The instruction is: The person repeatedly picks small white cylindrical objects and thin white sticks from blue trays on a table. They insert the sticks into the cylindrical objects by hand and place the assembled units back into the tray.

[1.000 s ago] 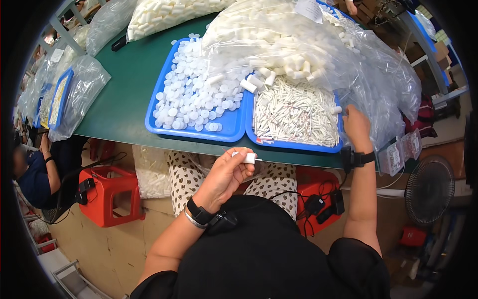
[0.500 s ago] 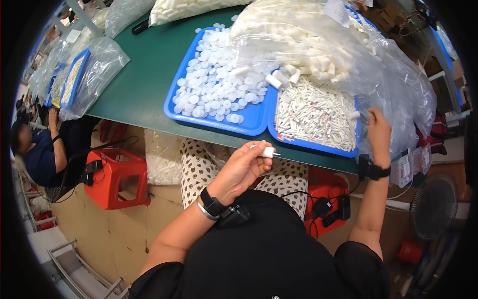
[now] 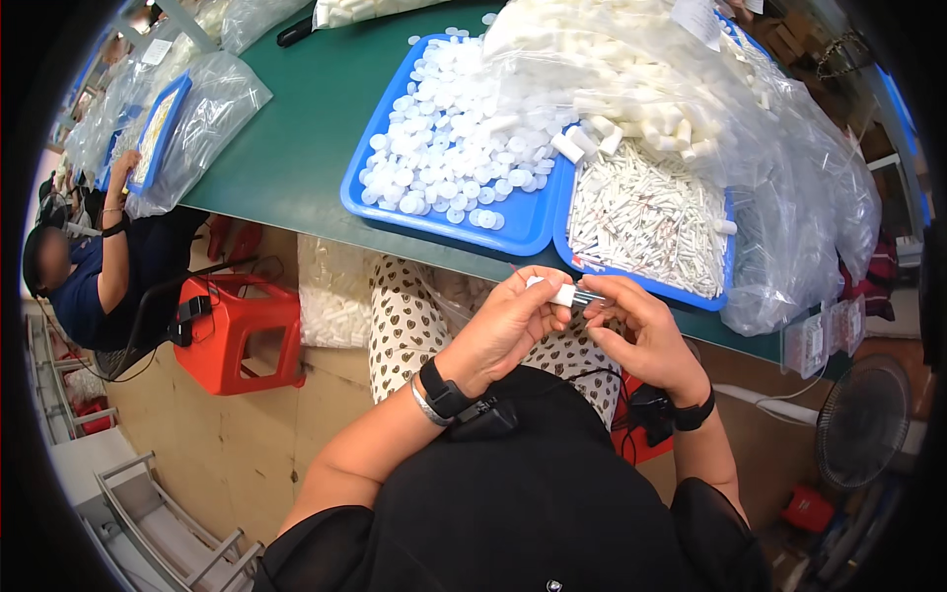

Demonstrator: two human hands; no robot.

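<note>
Between the fingertips of my left hand (image 3: 513,321) is a short white cylinder (image 3: 558,293), held nearly level over my lap. Just right of it shows a shiny, silvery tube-like piece (image 3: 589,297), in line with its right end. My right hand (image 3: 646,335) meets the left one there, its fingers on that silvery piece and partly hiding it. Whether the piece sits inside the cylinder I cannot make out. Beyond my hands, a blue tray (image 3: 523,232) carries many translucent white discs (image 3: 434,158). Beside it, another blue tray (image 3: 732,247) holds a heap of thin white sticks (image 3: 646,222).
A large clear bag of white cylinders (image 3: 631,69) leans over both trays on the green table (image 3: 266,148). At left another person (image 3: 89,261) sits by a red stool (image 3: 237,335). A fan (image 3: 863,419) stands at the right.
My right hand has come from beside the right-hand tray to meet my left hand. A silvery piece now shows at the cylinder's right end. The view has shifted slightly.
</note>
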